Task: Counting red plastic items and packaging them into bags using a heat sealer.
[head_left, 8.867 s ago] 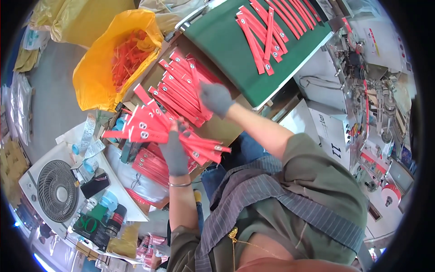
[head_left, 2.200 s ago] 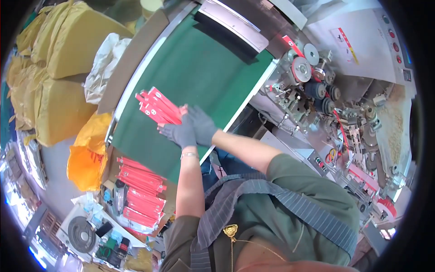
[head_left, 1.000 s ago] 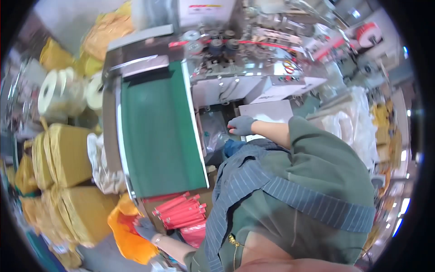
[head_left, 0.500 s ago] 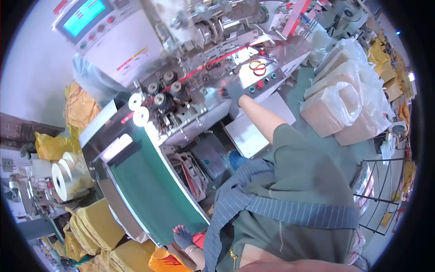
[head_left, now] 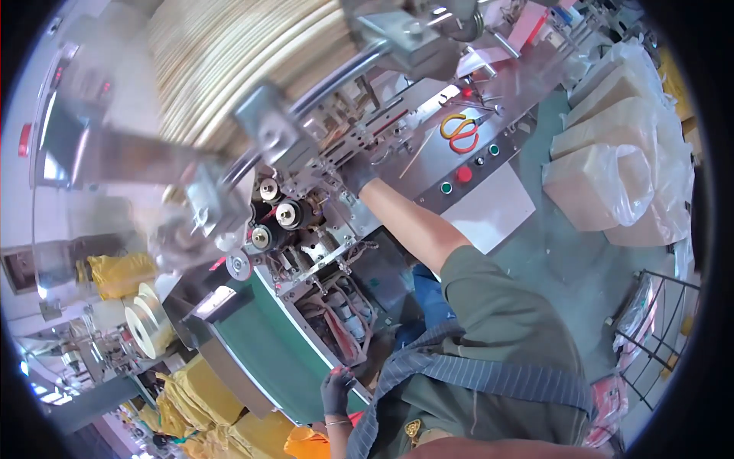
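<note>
My right hand (head_left: 356,173), in a dark grey glove, reaches in among the metal parts of a machine (head_left: 386,122). Its fingers are mostly hidden by the mechanism and blurred. Just left of it are several black rollers (head_left: 289,214) with metal centres. My left hand (head_left: 336,392), in a grey glove with bare fingertips, is held above the near end of a green conveyor belt (head_left: 279,344). Its fingers are curled in, and whatever they may hold is not visible. To the right of my right hand, scissors (head_left: 462,134) with yellow and red handles lie on the metal worktop.
A large cream ridged roll (head_left: 245,61) on a metal shaft (head_left: 336,80) fills the upper left, close overhead. A button panel (head_left: 464,174) edges the worktop. Plastic-wrapped boxes (head_left: 589,195) stand at right, a black wire rack (head_left: 654,321) below them. Yellow sacks (head_left: 199,394) lie at lower left.
The view has shifted, bringing the large roll and shaft into sight. My right hand has moved from the worktop's front edge into the mechanism. My left hand's fingers, stretched before, are now curled.
</note>
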A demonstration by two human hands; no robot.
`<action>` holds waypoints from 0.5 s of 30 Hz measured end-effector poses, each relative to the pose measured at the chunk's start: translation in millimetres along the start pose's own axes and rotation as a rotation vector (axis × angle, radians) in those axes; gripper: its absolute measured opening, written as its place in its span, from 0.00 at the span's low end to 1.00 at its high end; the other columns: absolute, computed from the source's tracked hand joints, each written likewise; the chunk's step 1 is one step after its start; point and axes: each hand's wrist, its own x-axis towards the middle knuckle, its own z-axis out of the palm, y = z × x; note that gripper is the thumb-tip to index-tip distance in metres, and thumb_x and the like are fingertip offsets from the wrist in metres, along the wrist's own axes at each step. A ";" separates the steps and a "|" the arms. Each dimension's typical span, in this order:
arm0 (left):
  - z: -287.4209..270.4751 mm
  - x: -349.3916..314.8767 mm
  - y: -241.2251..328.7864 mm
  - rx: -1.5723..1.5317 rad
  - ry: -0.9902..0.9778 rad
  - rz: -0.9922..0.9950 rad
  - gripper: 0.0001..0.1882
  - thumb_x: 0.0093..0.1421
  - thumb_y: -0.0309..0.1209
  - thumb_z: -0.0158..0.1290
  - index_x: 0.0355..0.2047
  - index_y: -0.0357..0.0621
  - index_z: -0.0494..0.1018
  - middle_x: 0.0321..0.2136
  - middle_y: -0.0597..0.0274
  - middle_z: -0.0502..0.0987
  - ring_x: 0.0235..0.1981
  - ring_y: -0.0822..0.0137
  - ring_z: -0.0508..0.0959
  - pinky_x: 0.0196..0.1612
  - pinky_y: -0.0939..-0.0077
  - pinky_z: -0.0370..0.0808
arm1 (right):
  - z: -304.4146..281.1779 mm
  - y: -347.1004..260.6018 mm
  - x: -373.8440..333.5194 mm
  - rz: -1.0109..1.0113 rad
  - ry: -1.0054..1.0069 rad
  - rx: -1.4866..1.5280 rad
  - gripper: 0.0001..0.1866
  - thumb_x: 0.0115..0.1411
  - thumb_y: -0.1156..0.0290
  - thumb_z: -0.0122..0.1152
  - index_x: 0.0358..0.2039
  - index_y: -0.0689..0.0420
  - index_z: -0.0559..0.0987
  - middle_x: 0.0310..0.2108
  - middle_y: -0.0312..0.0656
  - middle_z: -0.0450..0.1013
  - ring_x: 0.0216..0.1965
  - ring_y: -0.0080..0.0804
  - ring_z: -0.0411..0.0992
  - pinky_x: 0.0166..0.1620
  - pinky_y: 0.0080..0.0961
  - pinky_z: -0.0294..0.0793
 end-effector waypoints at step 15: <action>22.5 6.2 15.3 0.188 -0.047 0.036 0.13 0.61 0.34 0.49 0.43 0.38 0.71 0.34 0.60 0.77 0.32 0.70 0.79 0.32 0.78 0.76 | 19.7 30.6 19.8 -0.020 0.158 0.204 0.15 0.60 0.71 0.45 0.46 0.59 0.72 0.43 0.44 0.73 0.41 0.40 0.72 0.45 0.32 0.72</action>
